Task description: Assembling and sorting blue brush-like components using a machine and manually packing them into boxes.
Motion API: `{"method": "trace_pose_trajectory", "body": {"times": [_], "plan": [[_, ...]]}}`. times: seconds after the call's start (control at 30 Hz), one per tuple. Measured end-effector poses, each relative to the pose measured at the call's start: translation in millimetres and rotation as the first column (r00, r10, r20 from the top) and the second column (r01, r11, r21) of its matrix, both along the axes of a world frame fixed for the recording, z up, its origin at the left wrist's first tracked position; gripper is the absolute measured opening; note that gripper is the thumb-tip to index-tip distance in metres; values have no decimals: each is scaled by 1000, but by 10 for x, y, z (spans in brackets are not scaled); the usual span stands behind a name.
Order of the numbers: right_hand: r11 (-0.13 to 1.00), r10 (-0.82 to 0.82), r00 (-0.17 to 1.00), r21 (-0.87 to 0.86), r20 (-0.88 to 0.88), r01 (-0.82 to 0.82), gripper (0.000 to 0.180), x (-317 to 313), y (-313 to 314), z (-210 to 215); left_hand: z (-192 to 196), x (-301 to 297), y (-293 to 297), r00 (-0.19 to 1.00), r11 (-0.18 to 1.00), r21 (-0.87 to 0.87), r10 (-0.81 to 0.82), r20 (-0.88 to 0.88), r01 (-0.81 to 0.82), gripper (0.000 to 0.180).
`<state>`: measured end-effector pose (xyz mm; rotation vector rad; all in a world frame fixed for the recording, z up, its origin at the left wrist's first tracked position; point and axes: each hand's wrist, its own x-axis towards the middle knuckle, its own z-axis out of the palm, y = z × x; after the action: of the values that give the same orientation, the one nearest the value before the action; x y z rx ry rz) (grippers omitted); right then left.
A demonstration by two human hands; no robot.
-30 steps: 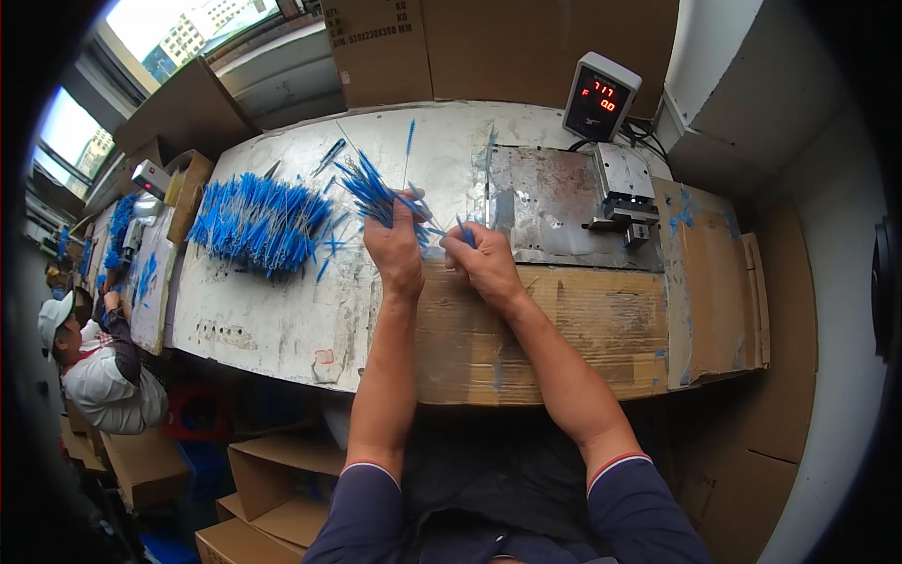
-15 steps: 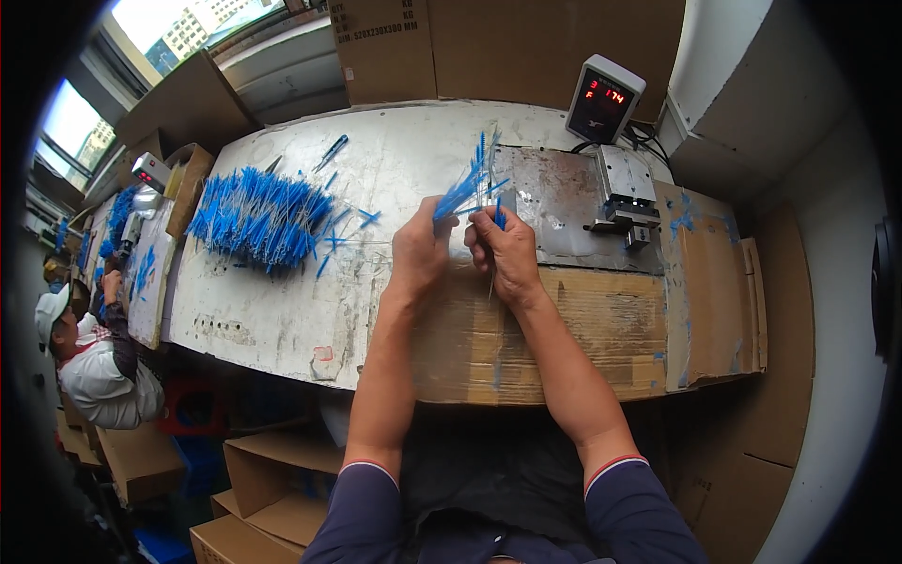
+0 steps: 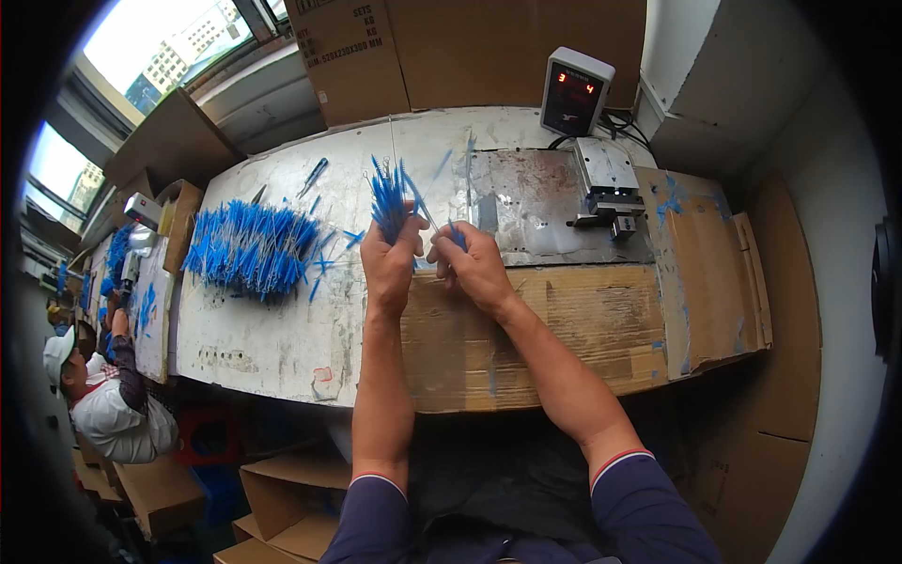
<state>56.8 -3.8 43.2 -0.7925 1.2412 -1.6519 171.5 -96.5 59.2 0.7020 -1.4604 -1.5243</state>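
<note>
**Blue ties bunched in the left hand above the tabletop**

Blue ties, thin strips gathered into a bundle, stand upright in the left hand, whose fingers are clamped around the lower end while the tips fan out above the thumb. The right hand sits just beside it, fingers pinched together on a few blue strands near the bundle's base. Both hands hover over the near middle of the tabletop, at the seam where its scuffed white surface meets a sheet of cardboard.

To the left lies a big loose pile of blue ties, with stray pieces scattered around it. Behind the right hand is a worn metal plate carrying a small metal fixture, and a grey counter box with red digits stands at the far edge. At the far left another person in a white cap sits at a lower level.
</note>
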Motion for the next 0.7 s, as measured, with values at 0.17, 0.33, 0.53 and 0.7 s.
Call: {"method": "trace_pose_trajectory", "body": {"times": [0.17,0.33,0.53,0.7], "plan": [[999,-38,998,-20,-50,37,14,14,-3,-26,-33,-37,42,997,998,-21,-65,33,66,19],[982,-166,985,-99,-39,162,24,7,-14,-22,-25,-15,32,996,996,23,-85,20,84,19],[958,-203,972,-180,120,222,29,45,44,88,72,-66,158,980,987,-21,-153,125,157,15],[934,-297,903,-102,310,342,23,-179,82,17,18,-105,118,962,985,-48,-148,230,163,13]]}}
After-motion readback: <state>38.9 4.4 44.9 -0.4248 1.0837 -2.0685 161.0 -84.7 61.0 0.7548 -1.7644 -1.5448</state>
